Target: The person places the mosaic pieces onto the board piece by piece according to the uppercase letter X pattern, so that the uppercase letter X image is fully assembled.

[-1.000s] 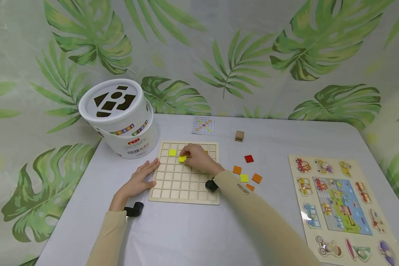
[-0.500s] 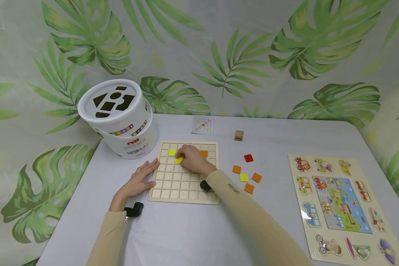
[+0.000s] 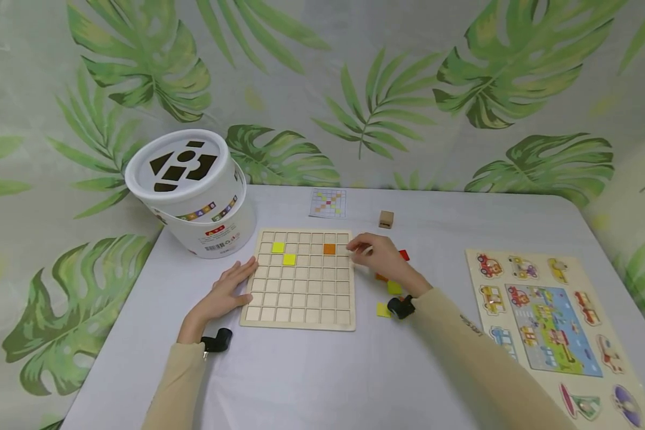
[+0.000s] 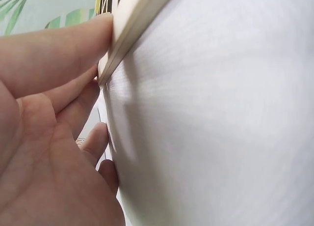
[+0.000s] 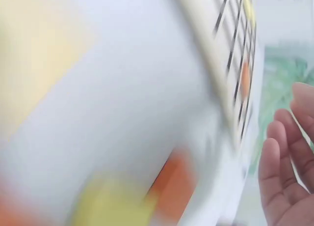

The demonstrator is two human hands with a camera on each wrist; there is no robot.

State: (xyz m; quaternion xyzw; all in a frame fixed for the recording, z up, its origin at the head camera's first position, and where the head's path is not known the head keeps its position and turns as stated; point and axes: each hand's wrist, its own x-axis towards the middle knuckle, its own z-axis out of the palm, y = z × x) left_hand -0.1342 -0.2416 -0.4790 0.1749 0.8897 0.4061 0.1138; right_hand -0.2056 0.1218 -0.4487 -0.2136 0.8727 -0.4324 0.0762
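the left hand [image 3: 227,291] lies along the left edge of the wooden grid board [image 3: 297,323], its fingers extended and touching the rim, grasping nothing. the right hand [image 3: 377,255] is just beside the board's right edge, its fingers released and loosely bent, with nothing visible in them.

3 square tiles sit in the grid: 1 yellow tile [image 3: 278,247], a 2nd yellow tile [image 3: 289,260] diagonally next to it, and 1 orange tile [image 3: 329,249] farther right. loose tiles lie right of the board, partly hidden by the right hand and forearm: a red tile [image 3: 404,255], orange ones and 2 yellow ones.

beyond the board are a printed pattern card [image 3: 328,203] and a small wooden block [image 3: 386,219]. a white lidded bucket [image 3: 193,197] stands at the far left; a vehicle puzzle board [image 3: 613,382] lies at the right.
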